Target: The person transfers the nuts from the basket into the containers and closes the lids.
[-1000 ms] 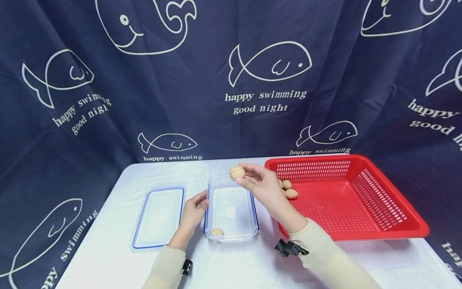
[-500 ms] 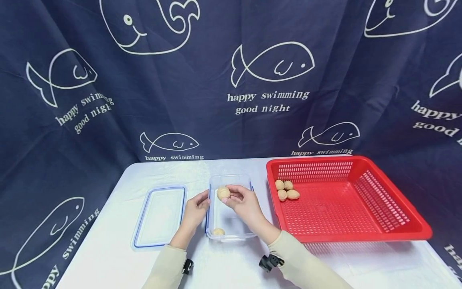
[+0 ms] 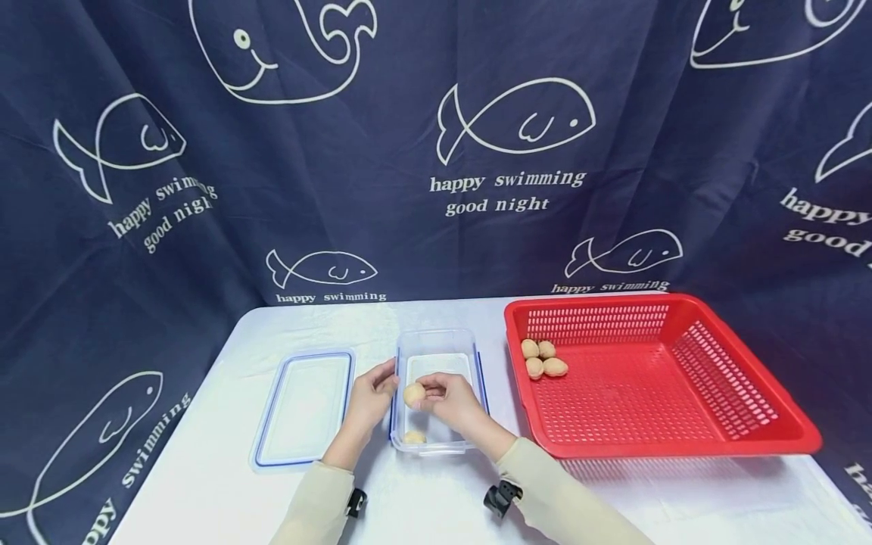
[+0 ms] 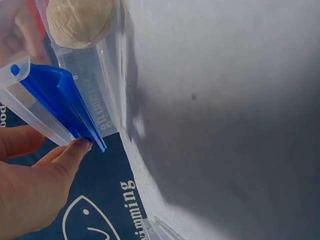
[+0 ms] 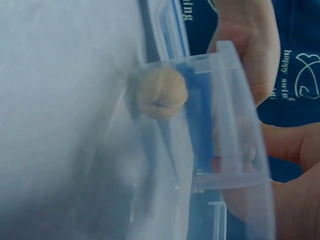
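Note:
In the head view my right hand (image 3: 455, 403) pinches a walnut (image 3: 413, 394) between thumb and fingers, over the clear plastic container (image 3: 436, 340). Another walnut (image 3: 414, 437) lies in the container's near left corner; it also shows in the left wrist view as a pale round walnut (image 4: 80, 21) and in the right wrist view as a walnut (image 5: 161, 93) behind the clear wall. My left hand (image 3: 369, 401) holds the container's left side, its fingertips by the blue latch (image 4: 62, 97). The right wrist view blurs the right fingers through the plastic.
A clear lid with a blue seal (image 3: 304, 409) lies flat on the white table left of the container. To the right stands a red basket (image 3: 633, 393) with several walnuts (image 3: 545, 359) in its left corner. A dark blue printed curtain (image 3: 409, 227) hangs behind.
The right hand has brought the walnut from above the container's far end down and toward the near left. The left hand stays at the container's left side.

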`<state>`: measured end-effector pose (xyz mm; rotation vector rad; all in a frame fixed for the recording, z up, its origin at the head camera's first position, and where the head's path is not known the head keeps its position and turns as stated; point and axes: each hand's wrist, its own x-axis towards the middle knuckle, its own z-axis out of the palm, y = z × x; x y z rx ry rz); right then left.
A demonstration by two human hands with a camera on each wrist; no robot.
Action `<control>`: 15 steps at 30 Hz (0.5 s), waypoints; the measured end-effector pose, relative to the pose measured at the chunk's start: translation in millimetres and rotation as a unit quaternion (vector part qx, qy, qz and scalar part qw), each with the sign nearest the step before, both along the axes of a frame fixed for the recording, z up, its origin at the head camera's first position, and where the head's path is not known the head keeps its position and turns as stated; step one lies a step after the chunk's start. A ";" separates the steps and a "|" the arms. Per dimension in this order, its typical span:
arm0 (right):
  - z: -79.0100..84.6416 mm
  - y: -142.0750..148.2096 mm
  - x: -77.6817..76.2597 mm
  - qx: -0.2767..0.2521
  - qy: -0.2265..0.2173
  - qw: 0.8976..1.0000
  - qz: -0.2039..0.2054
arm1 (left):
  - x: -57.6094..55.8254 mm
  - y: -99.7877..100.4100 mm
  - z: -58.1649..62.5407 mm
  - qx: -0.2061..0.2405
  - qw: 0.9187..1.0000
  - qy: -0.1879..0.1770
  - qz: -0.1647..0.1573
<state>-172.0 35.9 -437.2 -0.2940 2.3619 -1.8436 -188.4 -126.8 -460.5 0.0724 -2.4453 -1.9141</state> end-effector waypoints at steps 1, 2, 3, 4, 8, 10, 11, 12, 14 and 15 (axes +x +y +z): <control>-1.2 0.1 -0.4 0.007 -0.004 1.000 0.009 | 0.1 -0.1 -0.3 0.000 1.000 0.000 0.001; -2.4 0.2 -0.8 0.014 -0.008 1.000 0.016 | 0.2 -0.1 -0.3 0.000 1.000 0.000 0.001; -3.3 0.3 -1.1 0.021 -0.011 0.999 0.022 | 0.3 0.0 -0.3 0.000 1.000 0.000 0.002; -4.3 0.3 -1.6 0.027 -0.012 0.999 0.027 | 0.3 -0.1 -0.3 0.000 1.000 0.001 0.001; -9.1 -0.4 -3.9 0.050 -0.014 0.998 0.044 | 0.0 -0.2 0.1 0.000 1.000 -0.002 0.001; -10.8 -1.0 -4.3 0.061 -0.017 0.997 0.046 | -0.2 0.0 -0.1 0.001 1.000 -0.001 0.000; -11.5 -1.2 -4.3 0.069 -0.018 0.996 0.046 | -0.3 0.1 -0.2 0.003 1.000 -0.001 0.001; -11.8 -1.4 -4.1 0.075 -0.020 0.996 0.046 | -0.2 0.2 -0.3 0.004 1.000 -0.002 0.001; -12.7 -1.8 -3.7 0.087 -0.025 0.995 0.047 | 0.1 0.2 -0.3 0.006 1.000 -0.003 0.001; -13.2 -2.1 -3.6 0.094 -0.027 0.994 0.048 | 0.2 0.2 -0.2 0.006 1.000 -0.002 0.002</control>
